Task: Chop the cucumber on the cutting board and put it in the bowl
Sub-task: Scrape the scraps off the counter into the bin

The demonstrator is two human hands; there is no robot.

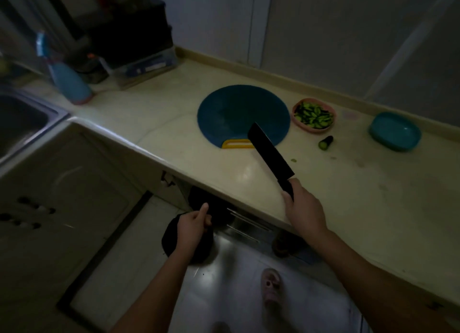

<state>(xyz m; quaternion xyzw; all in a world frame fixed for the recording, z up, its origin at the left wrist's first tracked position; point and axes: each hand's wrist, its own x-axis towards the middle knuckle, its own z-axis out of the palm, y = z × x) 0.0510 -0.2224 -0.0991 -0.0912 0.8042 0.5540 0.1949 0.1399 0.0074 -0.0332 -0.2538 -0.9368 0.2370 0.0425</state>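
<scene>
From the head view, the right hand grips the knife, blade held above the cutting board near its front edge, seemingly finished, since the cucumber slices lie in the bowl just right of that board; whether the left hand grasps anything I cannot tell.

No legible text, brand, number or sign is present. The clear storage box on the worktop, far beyond the left hand, carries a blue label. Its print is too blurred to read.
</scene>
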